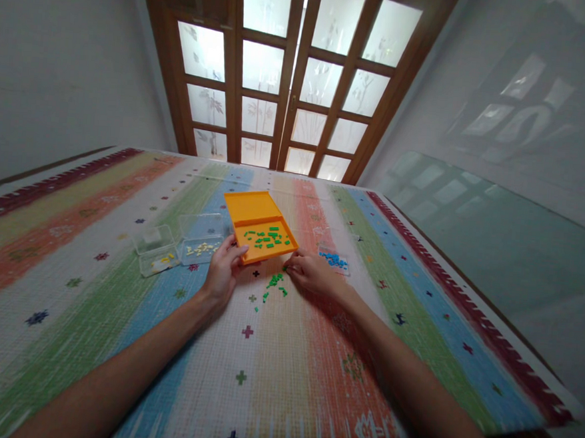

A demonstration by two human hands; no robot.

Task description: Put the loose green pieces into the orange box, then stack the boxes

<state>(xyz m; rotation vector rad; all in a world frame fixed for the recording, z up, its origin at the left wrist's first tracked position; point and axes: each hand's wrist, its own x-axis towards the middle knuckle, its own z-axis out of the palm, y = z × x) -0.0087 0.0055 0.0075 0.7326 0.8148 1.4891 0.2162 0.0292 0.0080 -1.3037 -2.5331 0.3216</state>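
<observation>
My left hand [223,267] grips the left edge of an open orange plastic box [250,206], its thumb over the rim. Small green bricks [271,237] are scattered inside the box's lower half, and the lid stands tilted back behind it. A loose pile of green bricks [275,281] lies on the tablecloth in front of the box. At the box's right front corner is my right hand [309,271], its fingers pinched together just above the pile. What those fingertips hold is too small to make out.
Left of the box stand two clear plastic boxes with open lids, one with yellow pieces [163,261], the other with cream pieces [201,248]. A clear box of blue pieces [334,260] sits to the right. The striped tablecloth [210,387] covers the table.
</observation>
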